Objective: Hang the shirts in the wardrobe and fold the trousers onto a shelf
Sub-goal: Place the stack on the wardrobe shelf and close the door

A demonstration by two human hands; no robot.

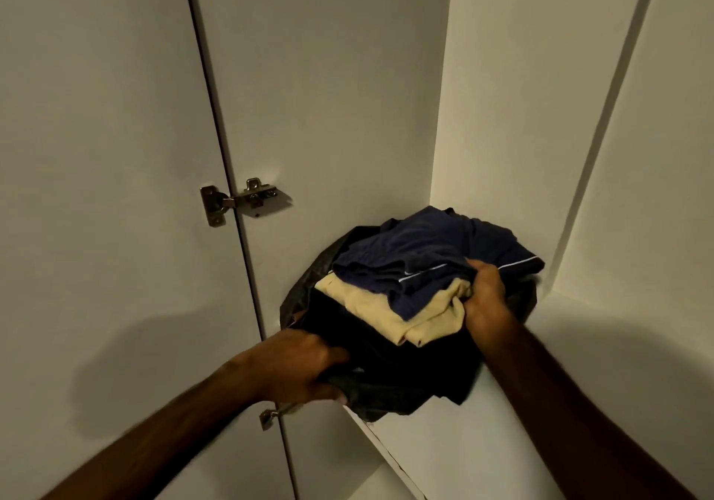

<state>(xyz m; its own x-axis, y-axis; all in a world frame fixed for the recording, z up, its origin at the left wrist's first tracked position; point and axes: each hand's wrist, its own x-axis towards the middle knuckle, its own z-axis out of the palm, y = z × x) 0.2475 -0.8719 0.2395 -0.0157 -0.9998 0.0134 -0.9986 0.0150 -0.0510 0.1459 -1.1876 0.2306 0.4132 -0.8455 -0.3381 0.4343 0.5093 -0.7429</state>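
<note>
A pile of folded clothes sits on a white wardrobe shelf [541, 403], pushed toward the back left corner. A navy garment [417, 256] with a thin white stripe lies on top, over a pale yellow garment [382, 306] and a black garment [386, 360]. A dark grey-brown garment [309, 283] wraps the bottom and left side. My left hand [297, 368] grips the front left edge of the dark bottom layers. My right hand [485, 298] grips the right side of the pile at the navy and yellow layers.
The open wardrobe door [96, 190] stands at the left, with a metal hinge [239, 200] at mid height and another hinge [270, 416] just below my left hand. White side and back panels [521, 113] enclose the shelf. The shelf's front edge [390, 457] runs diagonally at the bottom.
</note>
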